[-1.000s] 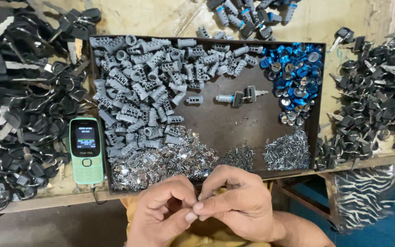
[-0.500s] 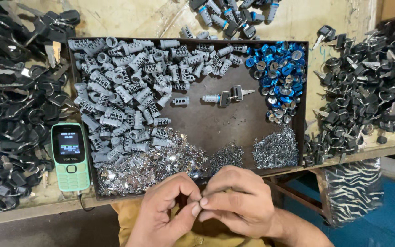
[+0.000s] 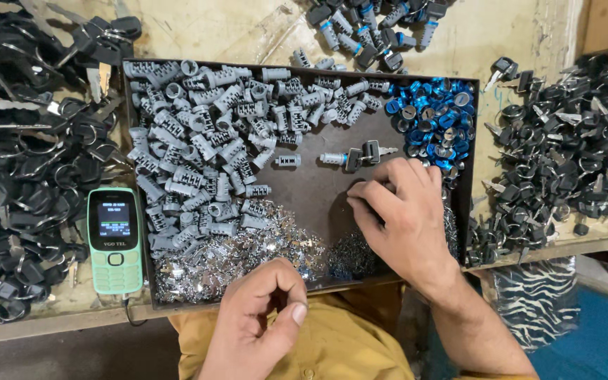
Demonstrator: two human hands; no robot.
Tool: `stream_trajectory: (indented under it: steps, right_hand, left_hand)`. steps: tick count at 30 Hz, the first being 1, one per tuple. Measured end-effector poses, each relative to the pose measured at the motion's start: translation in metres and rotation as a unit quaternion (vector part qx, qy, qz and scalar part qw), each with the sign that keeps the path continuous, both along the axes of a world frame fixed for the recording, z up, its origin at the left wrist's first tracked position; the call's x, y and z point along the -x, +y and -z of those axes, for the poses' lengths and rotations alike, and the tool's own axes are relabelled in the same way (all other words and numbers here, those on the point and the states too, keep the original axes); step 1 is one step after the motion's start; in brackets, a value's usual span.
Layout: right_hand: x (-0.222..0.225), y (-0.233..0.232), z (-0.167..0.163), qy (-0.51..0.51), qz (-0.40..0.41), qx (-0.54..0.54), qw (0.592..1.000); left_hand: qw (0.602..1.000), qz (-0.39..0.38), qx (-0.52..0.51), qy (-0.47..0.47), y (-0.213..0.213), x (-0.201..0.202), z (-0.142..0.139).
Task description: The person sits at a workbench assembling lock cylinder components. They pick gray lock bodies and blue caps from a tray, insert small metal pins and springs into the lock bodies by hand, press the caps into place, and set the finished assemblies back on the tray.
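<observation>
Item: one screen, on a mint-green push-button phone. It lies flat on the desk, left of the left hand's grip and well apart from it, just outside the tray's left wall. Small upright rectangle, lit, dark ground with pale and greenish marks.

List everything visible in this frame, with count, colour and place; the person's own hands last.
Tray: one, dark brown, centre of bench.
Lock cylinders: many, grey, left half of tray.
Blue rings: a pile, blue, tray's upper right corner.
Small metal pieces: a heap, silvery, along tray's near edge.
Cylinder with key: one, grey and black, middle of tray.
Keys: many, black-headed, left of tray.
Black parts: a pile, right of tray.
Phone: one, mint green, left of tray.
Cylinders with blue bands: several, dark, beyond tray.
Left hand: fingers pinched, near edge; contents not visible.
Right hand: spread, palm down, over tray's right side.
</observation>
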State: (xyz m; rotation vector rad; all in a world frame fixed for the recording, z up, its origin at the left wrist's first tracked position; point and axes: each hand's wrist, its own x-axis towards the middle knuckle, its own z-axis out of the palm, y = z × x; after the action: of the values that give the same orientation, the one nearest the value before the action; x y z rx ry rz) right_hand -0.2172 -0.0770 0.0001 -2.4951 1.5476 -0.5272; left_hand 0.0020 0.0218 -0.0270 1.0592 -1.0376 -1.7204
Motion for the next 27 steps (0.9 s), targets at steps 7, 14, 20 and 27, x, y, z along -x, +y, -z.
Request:
stream_trajectory:
  steps: [7, 14, 20, 27]
  right_hand:
    - [-0.006, 0.05, -0.017, -0.271, -0.015, -0.162, 0.949]
    - [-0.013, 0.078, -0.006, -0.394, -0.005, -0.2, 0.897]
    - [-0.018, 0.07, -0.012, -0.346, -0.048, -0.121, 0.929]
    - [-0.016, 0.069, -0.016, -0.304, -0.056, -0.076, 0.948]
  left_hand:
    - [0.991, -0.01, -0.123, 0.042, -0.009, 0.012, -0.005]
    - [0.985, 0.004, -0.136, 0.108, -0.012, 0.019, -0.009]
    - [0.985, -0.001, -0.139, 0.107, -0.013, 0.018, -0.017]
    - [0.977, 0.015, -0.175, 0.117, -0.016, 0.013, -0.018]
